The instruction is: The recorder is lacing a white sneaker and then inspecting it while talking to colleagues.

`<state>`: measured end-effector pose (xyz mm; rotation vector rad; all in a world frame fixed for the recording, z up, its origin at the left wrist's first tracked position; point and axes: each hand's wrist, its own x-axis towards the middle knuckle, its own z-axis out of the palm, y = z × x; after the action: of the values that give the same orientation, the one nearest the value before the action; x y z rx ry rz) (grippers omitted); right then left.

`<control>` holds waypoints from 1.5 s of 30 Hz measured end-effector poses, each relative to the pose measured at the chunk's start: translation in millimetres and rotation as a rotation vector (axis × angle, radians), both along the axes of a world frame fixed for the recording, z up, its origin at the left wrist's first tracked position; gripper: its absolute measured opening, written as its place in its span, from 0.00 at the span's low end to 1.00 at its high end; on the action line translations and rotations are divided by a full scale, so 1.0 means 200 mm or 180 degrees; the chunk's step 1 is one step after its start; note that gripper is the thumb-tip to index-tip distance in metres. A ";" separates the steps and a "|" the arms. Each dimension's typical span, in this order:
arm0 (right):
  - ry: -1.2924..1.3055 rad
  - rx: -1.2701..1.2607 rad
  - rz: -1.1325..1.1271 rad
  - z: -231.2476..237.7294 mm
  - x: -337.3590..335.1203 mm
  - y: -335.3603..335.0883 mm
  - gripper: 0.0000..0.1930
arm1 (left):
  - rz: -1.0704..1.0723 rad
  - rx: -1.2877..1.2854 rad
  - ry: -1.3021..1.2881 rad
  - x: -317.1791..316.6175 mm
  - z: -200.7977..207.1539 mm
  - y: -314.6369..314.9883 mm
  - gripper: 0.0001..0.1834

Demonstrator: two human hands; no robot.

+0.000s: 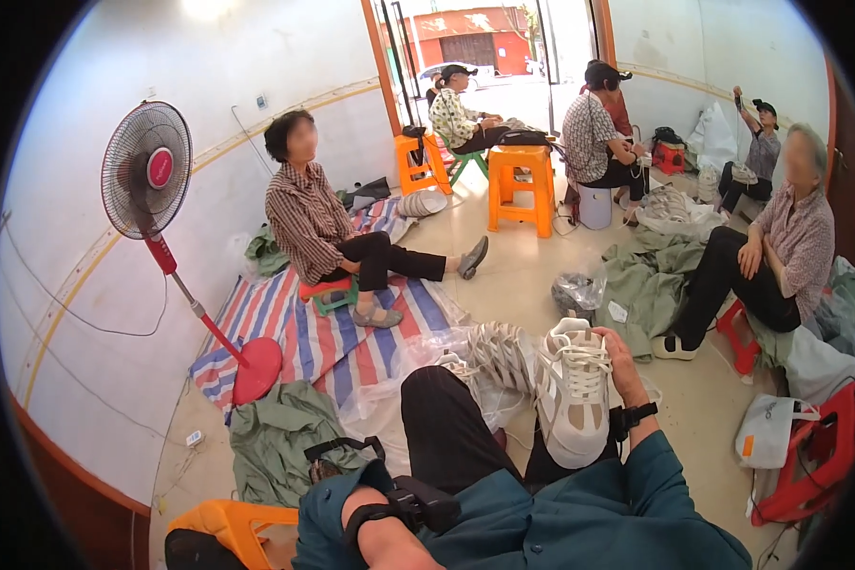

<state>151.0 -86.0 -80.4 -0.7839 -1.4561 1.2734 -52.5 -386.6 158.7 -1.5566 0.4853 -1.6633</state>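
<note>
A white and beige sneaker (576, 394) with pale laces stands over my right thigh, its toe toward me and its heel end away. My right hand (621, 367) grips it along the right side, with part of the fingers hidden by the shoe. My left forearm runs down out of the picture at the lower edge, so the left hand does not show. Just past my knees lies a row of stacked light shoes (500, 357) on clear plastic sheeting (404, 380). Another laced shoe (458, 369) pokes out behind my left knee.
A standing fan (256, 369) is at the left, beside a striped sheet (285, 313) where a person sits. Green cloth (280, 446) lies near my left. Another person sits at the right by a red stool (812, 456). Farther back, several people sit around an orange stool (522, 190).
</note>
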 end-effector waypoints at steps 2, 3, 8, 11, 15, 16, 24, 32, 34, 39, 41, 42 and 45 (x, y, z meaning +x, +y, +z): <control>0.0150 -0.0061 0.0063 0.00 -0.01 0.00 0.17 | -0.0388 0.0265 0.0214 0.01 0.01 -0.01 0.31; 0.0142 -0.0067 0.0067 0.00 -0.01 0.00 0.17 | -0.0384 0.0260 0.0207 0.03 0.03 0.00 0.31; 0.0117 0.0012 -0.0021 -0.01 0.00 0.01 0.17 | -0.0913 0.0620 0.0115 0.08 0.12 0.03 0.27; 0.0137 0.0019 0.0097 0.03 -0.04 -0.02 0.17 | -0.0623 0.0420 0.0095 0.05 0.09 0.00 0.27; 0.0185 -0.0005 0.0079 -0.02 0.01 0.01 0.17 | -0.0522 0.0346 0.0005 0.04 0.04 0.01 0.27; 0.0190 -0.0042 0.0080 -0.02 0.01 0.01 0.17 | -0.0562 0.0363 0.0145 0.03 0.03 0.01 0.27; 0.0082 -0.0044 0.0065 0.00 -0.01 0.00 0.18 | -0.0595 0.0907 -0.0118 0.10 0.11 0.04 0.25; 0.0164 -0.0091 0.0115 -0.01 0.01 0.01 0.18 | -0.0238 0.0347 -0.0255 0.05 0.00 0.00 0.28; 0.0159 -0.0090 0.0090 -0.01 0.01 0.01 0.18 | -0.0139 0.0250 -0.0251 0.04 -0.01 0.00 0.28; 0.0009 -0.0017 0.0078 0.01 -0.01 -0.01 0.18 | -0.0175 0.0278 -0.0195 0.06 0.02 0.00 0.28; 0.0137 -0.0008 0.0028 -0.01 0.00 0.01 0.18 | -0.0381 0.0726 -0.0203 0.07 0.07 0.02 0.27; 0.0135 -0.0004 0.0051 -0.01 0.00 0.01 0.18 | -0.0358 0.0731 -0.0202 0.08 0.08 0.02 0.27; 0.0213 -0.0067 0.0053 -0.03 -0.01 0.01 0.18 | -0.0462 0.0922 -0.0085 0.06 0.08 0.02 0.26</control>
<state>148.6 -84.0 -85.6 -0.7376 -1.4001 1.3173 -39.6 -382.0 175.0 -1.3108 0.8035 -1.6352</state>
